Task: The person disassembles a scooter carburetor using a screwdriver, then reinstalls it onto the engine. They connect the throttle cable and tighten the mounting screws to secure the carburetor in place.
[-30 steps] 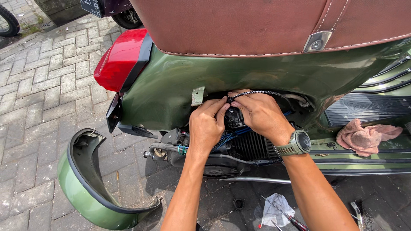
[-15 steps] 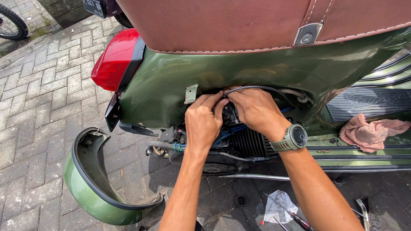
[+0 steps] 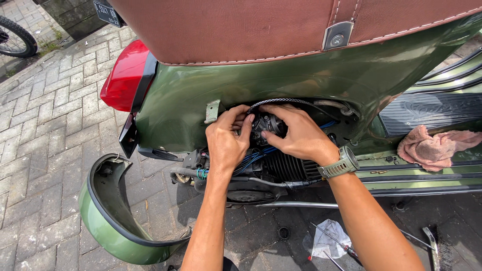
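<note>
Both hands work inside the engine bay of the green scooter (image 3: 281,75); left hand (image 3: 226,143) and right hand (image 3: 296,135) close their fingers around the black carburettor (image 3: 266,124) below the seat (image 3: 241,30), steadying it from either side.

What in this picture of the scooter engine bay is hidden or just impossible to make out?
All from the head view:
- The small black engine part: mostly covered by the left hand and right hand, so neither grip can be made out.
- The braided cable: its far end vanishes behind the green body panel.
- The tools on the ground: cut off by the bottom edge, too small to identify.
- The bicycle wheel: cut off by the left edge.
</note>
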